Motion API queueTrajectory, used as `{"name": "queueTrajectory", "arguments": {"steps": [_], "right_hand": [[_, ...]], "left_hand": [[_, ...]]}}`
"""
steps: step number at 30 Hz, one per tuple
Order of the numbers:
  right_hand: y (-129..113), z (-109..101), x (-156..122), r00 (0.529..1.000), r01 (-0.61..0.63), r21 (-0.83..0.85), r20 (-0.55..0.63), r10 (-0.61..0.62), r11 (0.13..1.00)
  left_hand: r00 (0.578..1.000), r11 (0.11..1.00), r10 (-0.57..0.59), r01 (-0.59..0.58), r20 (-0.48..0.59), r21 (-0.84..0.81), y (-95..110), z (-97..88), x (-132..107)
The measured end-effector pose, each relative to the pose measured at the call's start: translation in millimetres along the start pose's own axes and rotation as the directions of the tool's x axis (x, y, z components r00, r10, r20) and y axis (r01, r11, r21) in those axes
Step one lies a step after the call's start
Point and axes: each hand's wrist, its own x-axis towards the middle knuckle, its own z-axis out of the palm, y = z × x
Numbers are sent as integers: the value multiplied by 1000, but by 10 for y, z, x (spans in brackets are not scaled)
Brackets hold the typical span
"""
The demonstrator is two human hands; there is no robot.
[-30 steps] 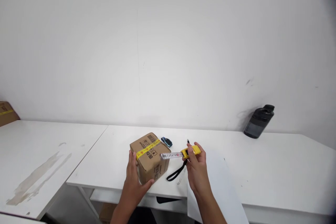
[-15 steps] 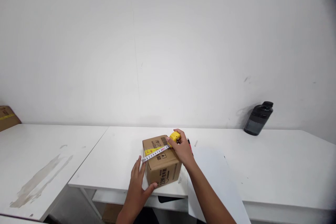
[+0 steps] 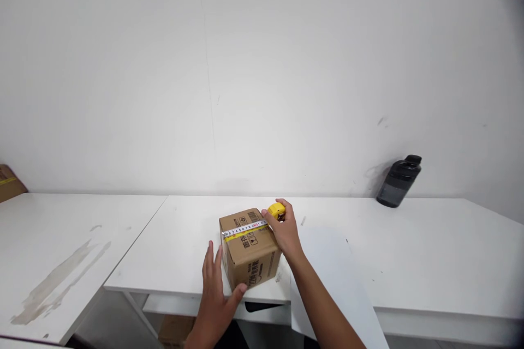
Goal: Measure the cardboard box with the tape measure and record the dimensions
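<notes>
A cardboard box with dark printing stands on the white table, strapped with a strip of yellow tape across its top. My right hand grips a yellow tape measure at the box's far right top edge. From it the white measuring blade runs leftward over the top, just behind the yellow strip, ending near the left edge. My left hand is at the near left corner, fingers stretched up along the left side and thumb at the lower front face. Whether its fingers press on the box is unclear.
White paper lies right of the box, partly under my right forearm. A dark bottle stands by the wall at the right. Another cardboard box is at far left; one more sits beneath the table.
The blade's end has swung away from my left fingers toward the back and now lies nearly level across the box top. My left fingers have come off the blade and spread.
</notes>
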Motion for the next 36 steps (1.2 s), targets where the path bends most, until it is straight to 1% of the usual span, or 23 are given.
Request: {"name": "queueTrajectory", "arguments": {"steps": [2,3,5,7,9,11,12,14,15,17,18,19,20,21,22,23,24,26,28,30,32,35,36], "right_hand": [[-43,0,-48,998,-38,63,50,35,997],[-65,12,-89,995,-64,103,77,56,993],[-105,76,-204,987,-128,199,125,104,972],[-137,194,-341,970,-207,306,190,153,929],[-162,340,-470,941,-285,384,288,179,878],[-174,466,-576,913,-338,436,367,178,834],[-169,504,-618,906,-353,455,385,177,817],[-123,512,-674,913,-354,472,360,190,807],[-75,480,-683,927,-337,465,317,202,818],[75,360,-655,960,-273,397,171,221,876],[172,284,-617,970,-245,320,90,228,915],[276,206,-565,972,-233,214,21,234,949],[382,135,-505,969,-245,74,-14,246,967],[482,75,-442,965,-262,-88,-11,262,961],[572,31,-379,963,-257,-255,9,268,932],[647,5,-323,964,-225,-412,41,264,883],[707,-3,-276,966,-167,-544,77,247,823],[786,31,-210,973,-26,-716,143,183,697],[827,107,-171,970,87,-791,206,130,605],[850,195,-132,958,165,-816,267,108,554],[867,275,-68,949,212,-819,302,87,533],[891,360,80,938,291,-794,346,3,533],[899,379,134,931,311,-786,364,-6,535]], "left_hand": [[992,998,57,-58,-117,-10,104,-50,76],[983,995,94,-96,-158,-6,132,-77,116],[963,988,151,-153,-225,9,137,-138,184],[934,987,161,-160,-320,31,92,-218,224],[894,994,107,-91,-435,58,33,-332,234],[858,997,-12,48,-513,57,-10,-478,220],[844,991,-80,123,-531,46,-24,-555,204],[834,972,-166,229,-526,55,-56,-690,155],[843,967,-167,241,-511,82,-80,-741,123],[894,970,-103,188,-437,155,-153,-798,52],[919,973,-69,148,-388,177,-199,-806,16],[938,976,-49,118,-343,184,-246,-803,-15],[950,978,-41,101,-309,181,-288,-793,-42],[957,979,-48,102,-286,174,-321,-779,-62],[958,980,-61,110,-280,165,-343,-761,-76],[956,981,-73,121,-285,153,-353,-743,-84],[952,982,-86,131,-295,138,-351,-725,-88],[941,984,-107,148,-322,104,-325,-694,-92],[931,986,-115,150,-347,74,-297,-675,-100],[927,988,-117,146,-357,56,-290,-670,-117],[928,988,-121,148,-352,48,-307,-680,-138],[932,988,-119,143,-343,48,-340,-704,-157],[932,989,-114,139,-343,50,-345,-709,-157]]}}
